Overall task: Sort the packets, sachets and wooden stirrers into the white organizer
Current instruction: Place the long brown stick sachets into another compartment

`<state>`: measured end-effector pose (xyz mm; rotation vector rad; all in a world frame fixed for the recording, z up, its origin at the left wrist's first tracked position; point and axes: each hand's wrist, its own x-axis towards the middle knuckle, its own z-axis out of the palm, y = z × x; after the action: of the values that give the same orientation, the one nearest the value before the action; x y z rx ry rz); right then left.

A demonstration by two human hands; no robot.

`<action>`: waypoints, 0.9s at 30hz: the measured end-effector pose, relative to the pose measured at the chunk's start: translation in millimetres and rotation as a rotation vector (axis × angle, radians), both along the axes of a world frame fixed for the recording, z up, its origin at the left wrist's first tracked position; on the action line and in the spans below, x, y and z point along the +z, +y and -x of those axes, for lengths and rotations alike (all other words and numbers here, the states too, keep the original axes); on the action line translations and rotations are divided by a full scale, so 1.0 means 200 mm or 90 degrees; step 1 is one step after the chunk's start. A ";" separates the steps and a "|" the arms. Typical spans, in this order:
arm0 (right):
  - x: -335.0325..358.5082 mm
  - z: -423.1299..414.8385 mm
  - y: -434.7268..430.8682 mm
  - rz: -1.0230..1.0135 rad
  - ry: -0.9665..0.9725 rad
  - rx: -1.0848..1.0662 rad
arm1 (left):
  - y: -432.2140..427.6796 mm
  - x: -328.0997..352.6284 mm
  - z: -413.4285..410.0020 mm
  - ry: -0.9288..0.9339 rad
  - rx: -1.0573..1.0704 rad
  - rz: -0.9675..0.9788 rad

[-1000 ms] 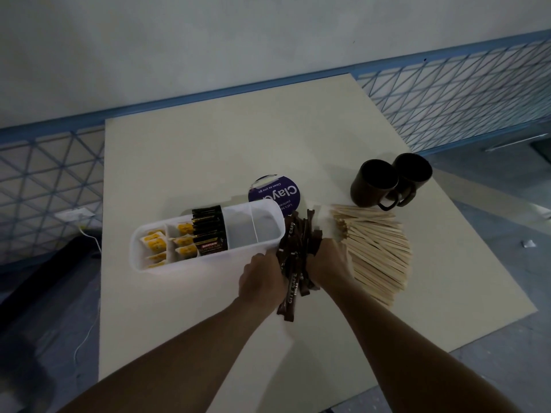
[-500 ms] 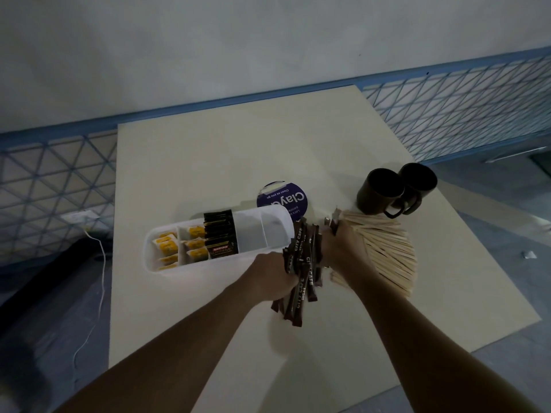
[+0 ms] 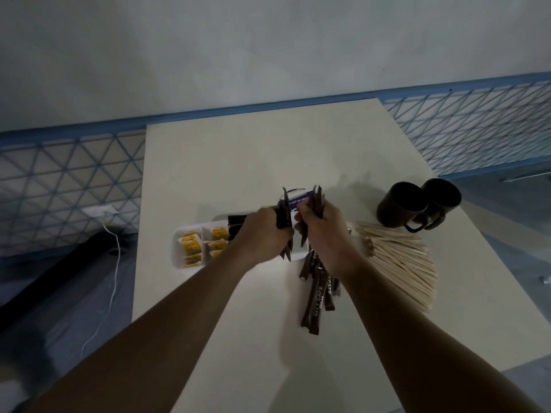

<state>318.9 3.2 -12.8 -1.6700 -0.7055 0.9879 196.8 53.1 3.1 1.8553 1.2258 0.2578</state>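
Both my left hand (image 3: 263, 234) and my right hand (image 3: 325, 232) grip bunches of brown sachets (image 3: 285, 204) just over the white organizer (image 3: 176, 250). Loose sachets (image 3: 316, 299) lie on the pale tabletop (image 3: 268, 150) under my right wrist. Wooden stirrers (image 3: 399, 263) fan out beside them, with two dark mugs (image 3: 417, 204) behind. The tabletop reaches back to a grey wall (image 3: 268, 55), with blue mesh fence (image 3: 59, 180) at both sides.

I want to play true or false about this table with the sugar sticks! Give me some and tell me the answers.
1. Both the left hand and the right hand hold brown sugar sticks. True.
2. The wooden stirrers are inside the white organizer. False: they lie on the table, to the right of it.
3. Yellow packets sit in the organizer's left end. True.
4. Three mugs stand on the table. False: only two dark mugs stand there.
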 end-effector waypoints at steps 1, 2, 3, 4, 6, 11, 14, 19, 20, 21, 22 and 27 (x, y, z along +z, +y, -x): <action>0.00 0.02 0.02 -0.016 0.000 0.002 | 0.02 0.01 0.01 0.000 0.009 -0.018; 0.00 0.04 0.04 -0.025 -0.007 0.004 | 0.03 0.01 0.01 0.004 0.017 -0.034; -0.01 0.06 0.07 -0.029 -0.010 0.007 | 0.05 0.01 0.03 0.008 0.030 -0.047; -0.02 0.07 0.09 -0.034 -0.003 0.005 | 0.07 0.01 0.03 0.011 0.042 -0.059; -0.04 0.09 0.12 -0.042 0.027 -0.004 | 0.09 0.00 0.04 0.013 0.063 -0.071; -0.13 0.15 0.17 -0.003 0.081 -0.024 | 0.11 -0.04 0.07 0.041 0.077 -0.066; -0.19 0.18 0.15 0.025 0.046 -0.018 | 0.11 -0.08 0.07 0.064 0.070 -0.060; -0.22 0.19 0.15 0.039 0.006 -0.017 | 0.12 -0.11 0.08 0.116 0.063 -0.090; -0.23 0.19 0.15 0.043 -0.018 -0.010 | 0.12 -0.11 0.08 0.111 0.068 -0.098; -0.22 0.18 0.15 0.047 -0.042 0.002 | 0.12 -0.11 0.08 0.103 0.075 -0.106; -0.22 0.18 0.15 0.051 -0.061 0.017 | 0.12 -0.11 0.08 0.091 0.084 -0.112; -0.21 0.18 0.15 0.045 -0.143 0.057 | 0.13 -0.11 0.10 0.034 0.138 -0.127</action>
<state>283.0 32.9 -54.3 -1.8437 -0.9086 0.9049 176.4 79.6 -19.6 1.9068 1.4855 0.4670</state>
